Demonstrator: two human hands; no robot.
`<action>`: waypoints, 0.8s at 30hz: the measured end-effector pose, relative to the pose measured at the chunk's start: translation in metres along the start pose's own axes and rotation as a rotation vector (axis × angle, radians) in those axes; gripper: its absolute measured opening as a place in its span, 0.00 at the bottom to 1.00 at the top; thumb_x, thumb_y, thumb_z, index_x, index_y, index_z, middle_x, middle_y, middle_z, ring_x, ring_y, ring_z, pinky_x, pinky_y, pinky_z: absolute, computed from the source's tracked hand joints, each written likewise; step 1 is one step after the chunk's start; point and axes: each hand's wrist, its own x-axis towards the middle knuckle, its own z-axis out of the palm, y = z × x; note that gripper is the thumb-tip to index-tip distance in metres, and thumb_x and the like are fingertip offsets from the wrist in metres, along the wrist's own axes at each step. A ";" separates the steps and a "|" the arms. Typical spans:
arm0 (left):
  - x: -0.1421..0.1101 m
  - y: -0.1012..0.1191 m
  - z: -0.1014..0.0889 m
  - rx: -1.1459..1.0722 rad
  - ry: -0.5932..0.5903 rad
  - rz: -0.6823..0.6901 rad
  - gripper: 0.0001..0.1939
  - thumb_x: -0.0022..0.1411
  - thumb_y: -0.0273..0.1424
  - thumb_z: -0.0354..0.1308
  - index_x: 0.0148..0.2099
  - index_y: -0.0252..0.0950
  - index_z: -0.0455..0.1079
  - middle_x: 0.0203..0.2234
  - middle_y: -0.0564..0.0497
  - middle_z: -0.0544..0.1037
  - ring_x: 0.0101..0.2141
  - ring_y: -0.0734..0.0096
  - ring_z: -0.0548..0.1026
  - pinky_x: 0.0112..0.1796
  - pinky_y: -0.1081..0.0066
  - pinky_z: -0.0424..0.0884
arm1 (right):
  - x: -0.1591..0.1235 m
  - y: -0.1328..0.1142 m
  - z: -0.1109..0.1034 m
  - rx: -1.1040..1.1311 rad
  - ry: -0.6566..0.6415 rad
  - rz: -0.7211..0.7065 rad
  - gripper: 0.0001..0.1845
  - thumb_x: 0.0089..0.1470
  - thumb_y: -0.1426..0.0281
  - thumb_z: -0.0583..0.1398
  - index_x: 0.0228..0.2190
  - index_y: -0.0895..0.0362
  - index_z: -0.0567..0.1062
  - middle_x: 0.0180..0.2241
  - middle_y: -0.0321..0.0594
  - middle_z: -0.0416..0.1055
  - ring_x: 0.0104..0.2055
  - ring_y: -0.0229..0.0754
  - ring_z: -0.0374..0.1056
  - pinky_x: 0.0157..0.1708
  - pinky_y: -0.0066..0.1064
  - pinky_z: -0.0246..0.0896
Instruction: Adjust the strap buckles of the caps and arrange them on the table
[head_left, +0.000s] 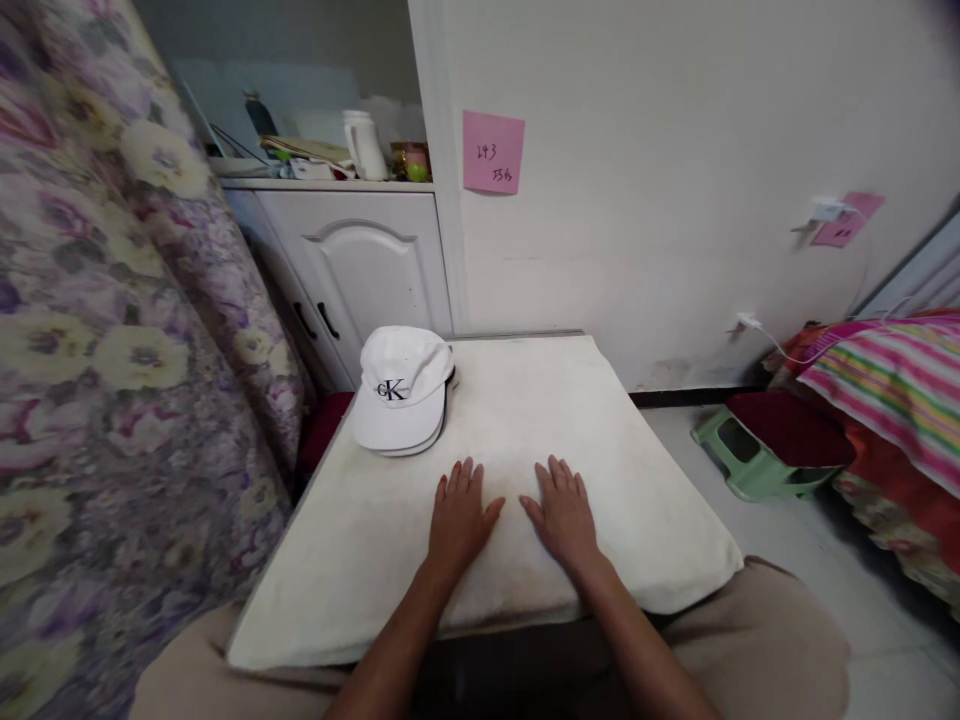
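My left hand (459,515) and my right hand (564,512) lie flat, palms down, side by side on a small table covered with a white cloth (637,480). Fingers of both hands are stretched out and hold nothing. A white cap (401,388) with a dark logo sits at the table's far left corner, stacked on another cap, a short way beyond my left hand. My knees in beige trousers show under the table's near edge.
A floral curtain (90,330) hangs along the left. A white cabinet (360,260) with a jug and clutter stands behind. A pink note (492,152) is on the wall. A green stool (750,455) and striped bedding (892,390) are at right.
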 end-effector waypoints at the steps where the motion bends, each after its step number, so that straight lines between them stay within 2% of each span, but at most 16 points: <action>1: 0.000 0.000 0.000 -0.001 -0.001 -0.002 0.29 0.67 0.42 0.51 0.63 0.28 0.63 0.63 0.36 0.64 0.64 0.47 0.60 0.61 0.49 0.58 | 0.000 0.000 0.000 0.001 -0.003 0.001 0.34 0.65 0.54 0.50 0.64 0.61 0.61 0.67 0.55 0.51 0.70 0.56 0.44 0.66 0.48 0.35; 24: -0.001 -0.002 0.004 -0.003 0.039 0.013 0.29 0.67 0.43 0.50 0.62 0.30 0.64 0.63 0.35 0.65 0.64 0.47 0.61 0.60 0.48 0.58 | 0.000 -0.001 -0.002 -0.002 -0.018 0.014 0.34 0.64 0.54 0.50 0.64 0.61 0.61 0.68 0.54 0.50 0.70 0.55 0.43 0.66 0.47 0.33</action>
